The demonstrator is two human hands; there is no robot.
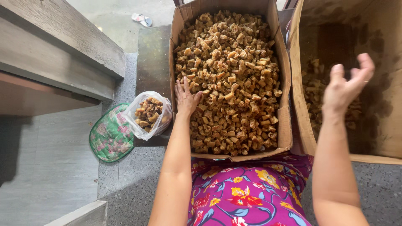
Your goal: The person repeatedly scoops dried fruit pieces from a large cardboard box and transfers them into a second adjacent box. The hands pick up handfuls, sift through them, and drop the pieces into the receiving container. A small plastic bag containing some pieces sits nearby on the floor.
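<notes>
Sorting brown chunks: left hand flat, fingers apart, resting in near-full box; right hand open, empty over sparsely filled second box; most remaining.

Bare forearms, no sleeves; magenta garment with yellow, red flowers, blue leaf outlines.

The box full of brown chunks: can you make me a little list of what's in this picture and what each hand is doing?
Full box: cardboard, heaped with brown chunks
Left hand: open, resting flat on the chunks by the box's left wall
Right hand: open, raised over the second box, holding nothing
Second box: cardboard, on the right, only a few chunks at the bottom
Plastic bag: clear, holds more chunks, left of the full box
Green mat: on the floor beside the bag
</notes>
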